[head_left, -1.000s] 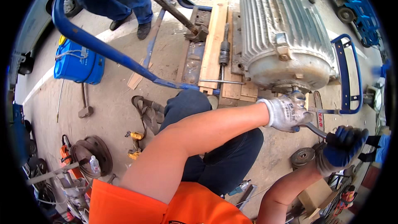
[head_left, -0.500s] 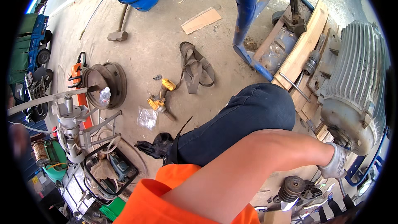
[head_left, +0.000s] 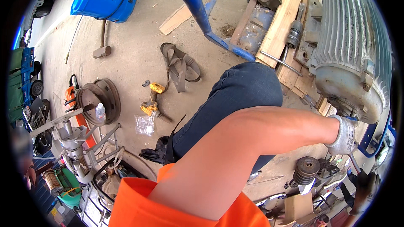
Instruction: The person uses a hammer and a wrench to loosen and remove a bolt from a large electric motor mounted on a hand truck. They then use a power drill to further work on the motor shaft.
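Note:
My left arm reaches across to the right, and my left hand (head_left: 343, 135), in a whitish knit glove, is closed below the shaft end of a large grey finned electric motor (head_left: 347, 29). Its fingers are mostly hidden, and so is what they hold. A thin metal rod (head_left: 354, 164) runs down from beside it. At the lower right rim my right hand (head_left: 367, 187), in a dark and whitish glove, appears closed at the rod's lower end; the view is small and distorted there. Wooden planks (head_left: 282, 21) lie beside the motor, with a metal bar (head_left: 281, 63) and a cylindrical metal tool (head_left: 294, 34) on them.
A blue frame (head_left: 189, 4) stands ahead. Around the floor lie a strap (head_left: 180, 65), a yellow cordless power tool (head_left: 151, 104), a sledgehammer (head_left: 102, 51), a blue tank (head_left: 113, 0) and a wheel rim (head_left: 111, 101). A ribbed pulley (head_left: 307, 170) stands at the lower right.
My view has shifted right, so the floor things sit further left. My left hand stays by the motor's end. My right hand has come further into view at the lower right, around the rod's end.

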Demonstrator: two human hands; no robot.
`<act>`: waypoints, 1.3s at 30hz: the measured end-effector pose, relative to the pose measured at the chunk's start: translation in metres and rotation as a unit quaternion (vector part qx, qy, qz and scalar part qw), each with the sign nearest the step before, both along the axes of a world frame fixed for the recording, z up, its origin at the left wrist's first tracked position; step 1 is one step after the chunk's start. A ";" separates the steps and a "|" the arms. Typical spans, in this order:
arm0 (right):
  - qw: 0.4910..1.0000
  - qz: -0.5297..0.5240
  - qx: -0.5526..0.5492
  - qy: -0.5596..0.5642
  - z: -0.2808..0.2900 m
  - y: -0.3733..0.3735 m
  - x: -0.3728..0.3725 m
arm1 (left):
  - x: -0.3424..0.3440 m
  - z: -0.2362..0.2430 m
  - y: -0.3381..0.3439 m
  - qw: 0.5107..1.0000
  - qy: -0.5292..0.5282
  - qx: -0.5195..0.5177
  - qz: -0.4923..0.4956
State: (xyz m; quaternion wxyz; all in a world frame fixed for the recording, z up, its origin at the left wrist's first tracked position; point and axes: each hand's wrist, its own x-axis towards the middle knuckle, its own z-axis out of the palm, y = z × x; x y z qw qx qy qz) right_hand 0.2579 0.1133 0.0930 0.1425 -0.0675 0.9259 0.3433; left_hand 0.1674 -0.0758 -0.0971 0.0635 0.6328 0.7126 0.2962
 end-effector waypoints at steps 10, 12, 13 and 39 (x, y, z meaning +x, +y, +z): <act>0.985 0.076 -0.137 0.069 0.006 0.026 0.037 | 0.008 0.007 0.001 0.997 -0.013 -0.025 0.075; 0.987 -0.006 -0.154 0.052 0.002 0.017 0.058 | 0.030 0.006 -0.002 0.991 0.095 0.033 0.091; 0.985 -0.058 -0.159 0.043 0.000 0.014 0.072 | 0.037 0.005 -0.002 0.997 0.048 -0.008 0.053; 0.511 -0.635 -0.463 0.348 -0.506 -0.219 0.398 | 0.066 -0.007 -0.035 0.998 0.034 -0.003 0.052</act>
